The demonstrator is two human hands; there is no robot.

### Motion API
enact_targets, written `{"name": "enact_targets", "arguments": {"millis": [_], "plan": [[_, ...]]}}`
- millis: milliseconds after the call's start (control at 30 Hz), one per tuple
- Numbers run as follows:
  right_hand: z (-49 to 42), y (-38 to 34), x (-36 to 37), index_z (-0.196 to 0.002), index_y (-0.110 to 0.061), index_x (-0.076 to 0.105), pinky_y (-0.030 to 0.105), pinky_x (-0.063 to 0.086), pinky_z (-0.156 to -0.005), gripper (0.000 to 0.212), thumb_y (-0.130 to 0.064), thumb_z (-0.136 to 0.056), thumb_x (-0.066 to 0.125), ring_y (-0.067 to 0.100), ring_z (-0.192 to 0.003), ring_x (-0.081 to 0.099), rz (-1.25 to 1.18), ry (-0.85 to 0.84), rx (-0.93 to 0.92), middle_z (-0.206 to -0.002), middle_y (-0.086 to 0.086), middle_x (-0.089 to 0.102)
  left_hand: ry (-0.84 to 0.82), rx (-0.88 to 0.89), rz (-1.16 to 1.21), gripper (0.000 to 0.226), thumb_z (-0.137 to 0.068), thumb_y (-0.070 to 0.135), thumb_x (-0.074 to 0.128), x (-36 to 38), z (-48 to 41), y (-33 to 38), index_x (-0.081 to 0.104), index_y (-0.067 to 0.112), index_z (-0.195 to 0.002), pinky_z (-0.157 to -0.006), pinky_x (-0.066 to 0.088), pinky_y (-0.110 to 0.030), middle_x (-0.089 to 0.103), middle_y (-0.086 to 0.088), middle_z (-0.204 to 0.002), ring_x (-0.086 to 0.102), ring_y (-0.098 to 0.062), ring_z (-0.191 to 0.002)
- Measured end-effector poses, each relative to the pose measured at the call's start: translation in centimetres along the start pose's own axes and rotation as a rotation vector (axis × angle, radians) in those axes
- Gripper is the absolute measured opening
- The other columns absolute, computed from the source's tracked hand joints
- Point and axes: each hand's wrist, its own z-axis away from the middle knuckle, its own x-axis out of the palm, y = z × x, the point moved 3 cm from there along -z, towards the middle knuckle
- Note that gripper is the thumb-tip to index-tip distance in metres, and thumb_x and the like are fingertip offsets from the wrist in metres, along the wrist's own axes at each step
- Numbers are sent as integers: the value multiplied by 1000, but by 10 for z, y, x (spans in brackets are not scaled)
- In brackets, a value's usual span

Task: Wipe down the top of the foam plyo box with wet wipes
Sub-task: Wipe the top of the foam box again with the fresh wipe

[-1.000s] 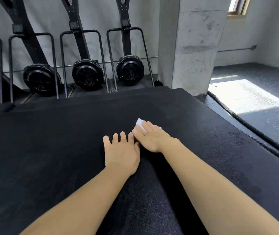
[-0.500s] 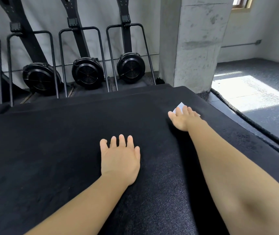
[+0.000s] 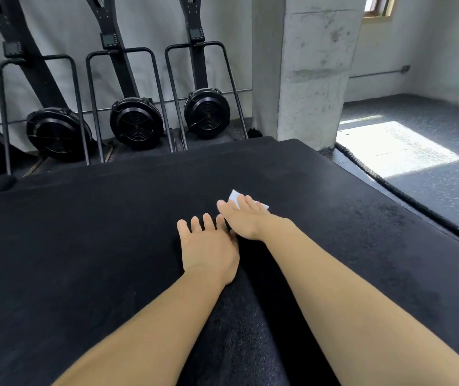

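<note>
The black foam plyo box (image 3: 83, 246) fills the lower part of the head view, its top textured and dark. My right hand (image 3: 243, 220) lies flat with straight fingers on a white wet wipe (image 3: 234, 195), pressing it against the box top near the middle. Only a corner of the wipe shows past my fingertips. My left hand (image 3: 209, 243) rests palm down on the box, fingers spread, right beside and touching my right hand.
Several black fan machines (image 3: 136, 122) with metal frames stand against the far wall behind the box. A concrete pillar (image 3: 312, 71) rises at the box's far right corner. A thick black rope (image 3: 406, 196) runs along the speckled floor to the right.
My right hand has slid the wipe back from the far right part of the box top toward the middle, ending beside my left hand. My left hand has stayed put.
</note>
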Motion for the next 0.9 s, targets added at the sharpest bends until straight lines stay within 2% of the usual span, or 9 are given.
{"name": "enact_targets", "arguments": {"millis": [133,333,467,567,633,700,733,800,900], "plan": [[-2,0,-6,-144,-15,32,53,12,-119,47,-36,-103,21,37,-145,12,69,26,-12,-157,15,18,29,-8,6,52,-100,36,13,0,0,-1,27,17,-146,-112,11,-54,40,-7,-144,33,-33,-133],[-33,30,-42,-117,-15,35,44,27,-104,20,-11,-99,27,29,-110,29,43,211,22,-136,14,32,59,-20,-15,58,-101,41,6,6,-6,-1,15,16,-153,-109,5,-55,30,-6,-153,28,-32,-137],[-53,68,-65,-123,-18,42,43,21,-109,29,-26,-103,21,29,-130,28,115,158,34,-142,8,33,61,-10,-65,57,-98,41,7,4,-9,-5,28,20,-147,-104,0,-54,45,-1,-140,41,-28,-128],[-66,96,-83,-131,-20,41,43,20,-113,41,-36,-101,18,29,-135,27,109,140,71,-145,6,32,178,-43,-40,39,-96,34,18,-9,-24,-9,52,24,-110,-101,8,-51,55,9,-89,56,-21,-92],[-73,108,-91,-138,-19,38,43,22,-115,46,-38,-101,19,31,-135,27,132,150,102,-147,8,31,164,-130,74,23,-94,27,23,-18,-45,-13,40,24,-79,-98,18,-49,44,7,-75,49,-19,-79],[-75,111,-93,-148,-20,31,41,18,-115,54,-43,-102,18,29,-139,24,128,166,139,-152,8,27,73,-187,167,19,-95,25,24,-20,-69,-17,42,24,-89,-98,22,-48,48,5,-90,48,-19,-94],[-75,109,-93,-152,-18,27,40,16,-116,58,-46,-102,18,28,-142,21,150,182,153,-154,9,25,17,-206,180,26,-96,27,22,-18,-80,-18,44,22,-109,-100,22,-48,49,3,-104,45,-20,-107],[-73,99,-87,-155,-12,22,39,11,-120,64,-49,-103,16,28,-147,13,215,212,174,-159,14,19,-90,-229,205,49,-99,32,18,-12,-95,-19,23,19,-146,-106,20,-49,41,-3,-133,32,-22,-131],[-66,72,-66,-154,-10,19,40,8,-120,67,-53,-102,14,30,-147,8,234,186,96,-159,16,16,-231,-264,230,58,-100,38,13,-3,-105,-15,1,22,-154,-113,12,-49,13,-10,-158,6,-23,-147]]}}
